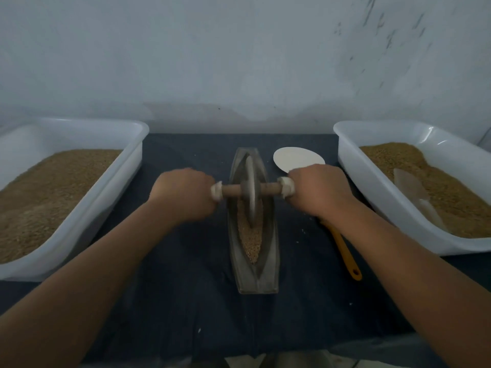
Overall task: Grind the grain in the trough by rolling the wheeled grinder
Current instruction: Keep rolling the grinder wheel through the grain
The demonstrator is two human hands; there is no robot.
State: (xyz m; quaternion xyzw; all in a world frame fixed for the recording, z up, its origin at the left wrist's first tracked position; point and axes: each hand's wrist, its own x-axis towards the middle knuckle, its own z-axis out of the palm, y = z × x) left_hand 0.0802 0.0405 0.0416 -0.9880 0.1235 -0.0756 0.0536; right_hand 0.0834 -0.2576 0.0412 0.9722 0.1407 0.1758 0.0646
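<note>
A pale, scuffed wall [239,49] is rising behind a desk [186,301] that is wearing a dark blue cloth. At the far left a white plastic tub [114,187] is sitting on the cloth, holding a deep bed of brown grain [47,192]. Next to it the left hand [183,193] is clenching the left end of the wheeled grinder [251,187], its fingers curling round the white-wrapped handle. The grinder's wooden axle [231,189] is lying crosswise over the boat-shaped trough [268,272], which is running lengthwise down the middle of the desk, away from the person. The grey wheel is standing upright in the groove, about midway along, with its lower edge sinking into the grain in the trough [249,240]; that grain is showing mostly on the near side of the wheel. The right hand [318,192] is gripping the other wrapped end in the same closed way. Just behind it a white round disc [295,156] is lying flat. An orange utensil handle [346,256] is poking out from under the right forearm. At the far right a second white tub [372,192] is holding more grain, with a clear scoop [411,187] resting on it.
</note>
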